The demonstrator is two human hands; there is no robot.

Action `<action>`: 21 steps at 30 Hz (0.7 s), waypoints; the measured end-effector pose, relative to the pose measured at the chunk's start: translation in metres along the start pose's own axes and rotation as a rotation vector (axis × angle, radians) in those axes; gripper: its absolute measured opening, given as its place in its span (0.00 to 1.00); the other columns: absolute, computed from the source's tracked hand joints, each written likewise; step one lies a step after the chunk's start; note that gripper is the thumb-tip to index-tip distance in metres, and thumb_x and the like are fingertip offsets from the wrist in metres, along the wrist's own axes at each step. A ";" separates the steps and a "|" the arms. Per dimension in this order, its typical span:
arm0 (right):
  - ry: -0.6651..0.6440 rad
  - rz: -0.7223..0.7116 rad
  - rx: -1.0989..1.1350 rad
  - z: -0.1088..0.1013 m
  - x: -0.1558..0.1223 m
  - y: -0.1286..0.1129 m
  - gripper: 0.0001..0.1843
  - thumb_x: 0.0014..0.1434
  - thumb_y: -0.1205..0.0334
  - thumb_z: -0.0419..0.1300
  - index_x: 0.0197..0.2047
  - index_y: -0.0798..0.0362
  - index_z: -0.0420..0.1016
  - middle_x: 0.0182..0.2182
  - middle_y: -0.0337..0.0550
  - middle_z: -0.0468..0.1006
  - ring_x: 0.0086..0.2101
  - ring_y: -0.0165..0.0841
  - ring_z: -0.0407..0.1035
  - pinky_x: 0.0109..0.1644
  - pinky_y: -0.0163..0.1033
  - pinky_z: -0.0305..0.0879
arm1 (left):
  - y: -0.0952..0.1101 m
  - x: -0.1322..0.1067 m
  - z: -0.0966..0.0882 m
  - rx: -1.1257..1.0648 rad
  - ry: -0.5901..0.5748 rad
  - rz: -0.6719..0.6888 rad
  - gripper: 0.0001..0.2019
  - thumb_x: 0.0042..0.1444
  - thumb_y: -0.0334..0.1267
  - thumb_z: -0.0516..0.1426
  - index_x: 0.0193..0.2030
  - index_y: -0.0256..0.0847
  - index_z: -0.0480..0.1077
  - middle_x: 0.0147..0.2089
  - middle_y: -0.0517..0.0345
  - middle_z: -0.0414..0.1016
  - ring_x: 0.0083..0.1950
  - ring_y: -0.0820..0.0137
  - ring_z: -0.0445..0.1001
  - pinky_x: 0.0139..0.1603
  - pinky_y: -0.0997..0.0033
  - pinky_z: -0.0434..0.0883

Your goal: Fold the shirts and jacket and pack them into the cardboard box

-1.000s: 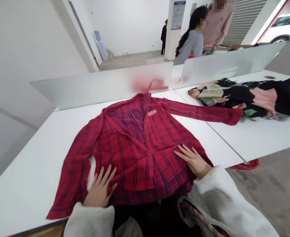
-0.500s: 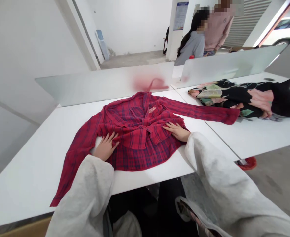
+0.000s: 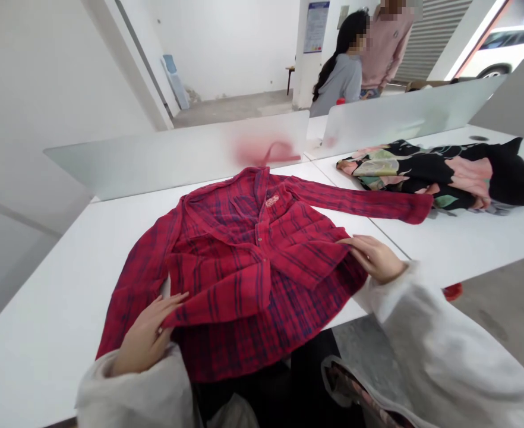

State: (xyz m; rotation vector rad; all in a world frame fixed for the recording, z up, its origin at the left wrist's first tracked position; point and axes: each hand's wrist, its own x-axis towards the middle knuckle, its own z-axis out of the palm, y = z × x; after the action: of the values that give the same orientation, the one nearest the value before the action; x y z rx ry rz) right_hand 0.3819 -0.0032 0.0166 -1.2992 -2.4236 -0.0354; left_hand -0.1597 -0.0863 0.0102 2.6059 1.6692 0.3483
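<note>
A red and navy plaid shirt [image 3: 239, 285] lies spread on the white table, collar away from me, its lower hem hanging over the near edge. My left hand [image 3: 148, 330] pinches the left side of the hem between thumb and fingers. At the opposite side, my right hand [image 3: 375, 257] grips the hem edge in the same way. The front panels are lifted a little between my hands, with the back panel showing beneath. One sleeve stretches out to the right; the other runs down the left side, its end hidden behind my left forearm.
Black floral clothing [image 3: 449, 175] lies in a heap at the right. A frosted divider [image 3: 177, 151] runs along the back of the white table [image 3: 61, 285]. Beyond it stand two people [image 3: 346, 74]. A water dispenser [image 3: 175, 83] is by the far wall.
Both hands went from lying flat on the shirt to gripping its hem sides. They moved apart and the shirt's lower part came toward me, past the table edge, with its creases smoothed.
</note>
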 end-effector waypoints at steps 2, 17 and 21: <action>-0.053 0.026 -0.060 -0.004 -0.018 -0.002 0.22 0.62 0.66 0.45 0.55 0.50 0.70 0.43 0.47 0.78 0.44 0.38 0.72 0.51 0.47 0.67 | 0.009 -0.024 0.001 0.075 -0.029 -0.029 0.21 0.57 0.45 0.46 0.50 0.45 0.73 0.52 0.53 0.75 0.52 0.58 0.74 0.54 0.50 0.70; 0.036 -0.338 -0.284 0.040 -0.006 -0.104 0.28 0.64 0.68 0.48 0.65 0.41 0.56 0.62 0.49 0.60 0.58 0.42 0.57 0.56 0.50 0.58 | 0.190 0.049 0.055 0.016 0.138 0.173 0.29 0.52 0.26 0.49 0.64 0.35 0.58 0.64 0.48 0.63 0.64 0.58 0.61 0.60 0.52 0.64; 0.080 -0.463 -0.224 0.041 0.013 -0.114 0.20 0.65 0.68 0.47 0.55 0.46 0.71 0.43 0.48 0.75 0.41 0.35 0.66 0.42 0.42 0.62 | 0.183 0.051 0.066 -0.089 0.213 0.081 0.25 0.55 0.27 0.49 0.60 0.36 0.63 0.58 0.49 0.70 0.59 0.61 0.68 0.56 0.56 0.68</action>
State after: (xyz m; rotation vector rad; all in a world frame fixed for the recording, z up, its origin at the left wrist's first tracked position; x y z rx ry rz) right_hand 0.2703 -0.0494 0.0009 -0.7712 -2.6515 -0.4859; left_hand 0.0374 -0.1118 -0.0196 2.6556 1.5644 0.7093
